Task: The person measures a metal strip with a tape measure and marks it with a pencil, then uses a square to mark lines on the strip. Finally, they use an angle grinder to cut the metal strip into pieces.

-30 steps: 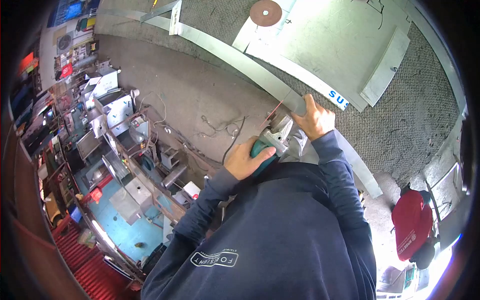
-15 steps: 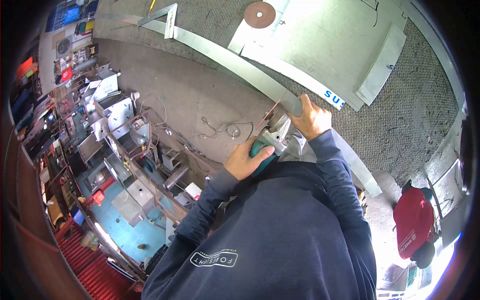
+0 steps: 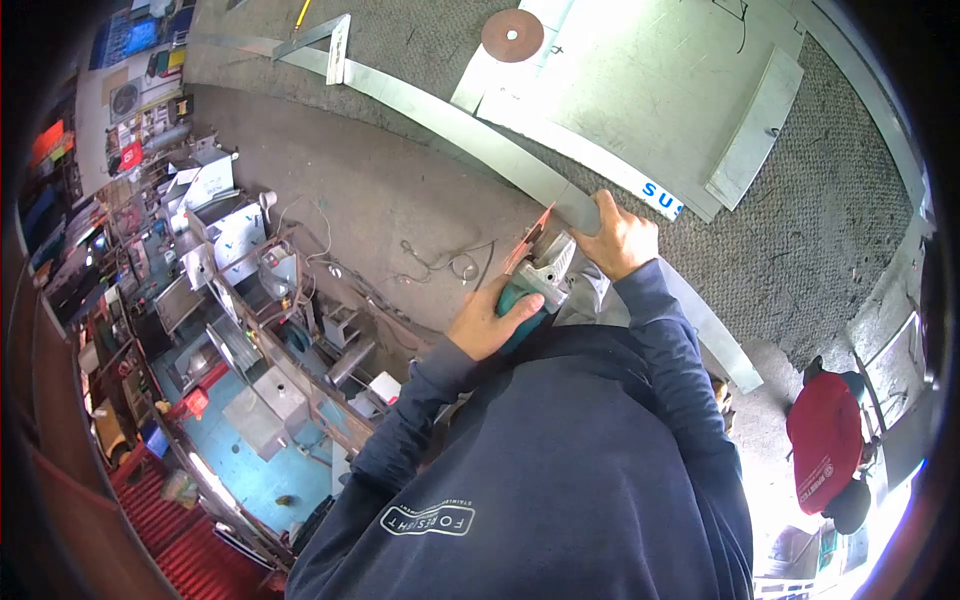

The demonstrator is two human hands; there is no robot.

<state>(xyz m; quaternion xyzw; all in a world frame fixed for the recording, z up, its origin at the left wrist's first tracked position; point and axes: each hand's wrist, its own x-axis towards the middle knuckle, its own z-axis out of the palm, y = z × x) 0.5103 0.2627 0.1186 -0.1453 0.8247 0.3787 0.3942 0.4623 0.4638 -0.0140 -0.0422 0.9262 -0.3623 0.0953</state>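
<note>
My left hand (image 3: pixel 480 322) is wrapped round the teal body of an angle grinder (image 3: pixel 548 276), close to my waist. Its thin reddish disc (image 3: pixel 527 242) stands nearly edge-on, with its tip by the near edge of a long metal strip (image 3: pixel 455 130). Just right of the disc, my right hand (image 3: pixel 630 245) grips that strip, its fingers closed over the metal. A fine line crosses the strip near my fingers. Crumpled clear plastic (image 3: pixel 592 285) shows between the grinder and my right wrist.
A carpeted bench (image 3: pixel 790 260) carries a large metal sheet (image 3: pixel 630 90), a spare brown disc (image 3: pixel 512 36), a smaller metal plate (image 3: pixel 757 130) and a square (image 3: pixel 337 50). A cable (image 3: pixel 430 262) lies on the floor. Racks of metal parts (image 3: pixel 240 235) stand left; a person in red (image 3: pixel 826 440) is at right.
The grinder has tilted and shifted slightly left, so more of its disc's reddish face shows. My right hand stays on the strip.
</note>
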